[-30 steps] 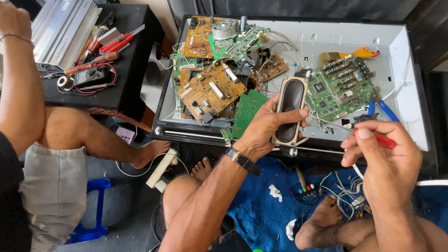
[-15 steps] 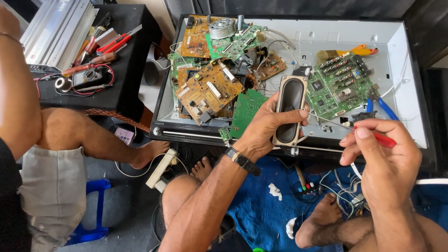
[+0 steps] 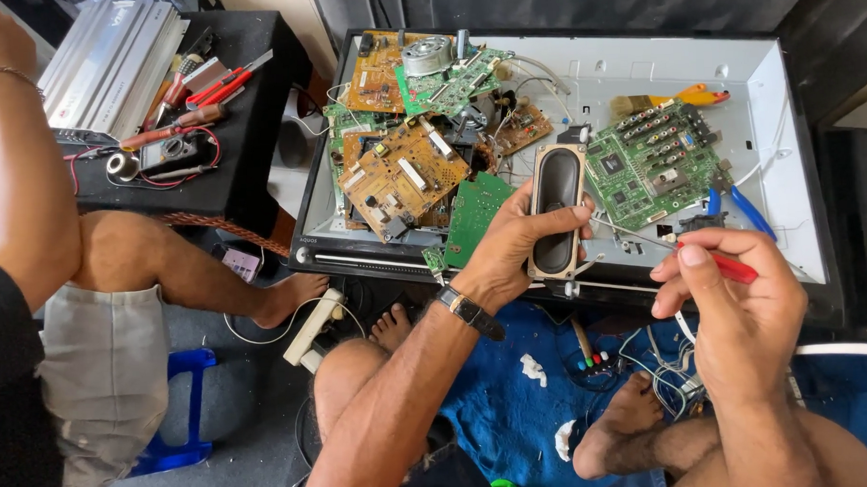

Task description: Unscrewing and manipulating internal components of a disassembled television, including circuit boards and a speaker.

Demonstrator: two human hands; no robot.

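Left hand (image 3: 510, 246) wraps the oval speaker (image 3: 554, 210) by its rigid frame, left of the green board (image 3: 647, 164); light, cone fragile. Right hand (image 3: 738, 300) pinches a red-handled screwdriver (image 3: 732, 267).

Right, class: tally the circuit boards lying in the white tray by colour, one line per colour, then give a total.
Green boards: 4
Brown boards: 4
Total: 8, though the heap overlaps, so some may be hidden in the tray.

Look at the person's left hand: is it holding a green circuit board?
No, the left hand grips a long black oval speaker.
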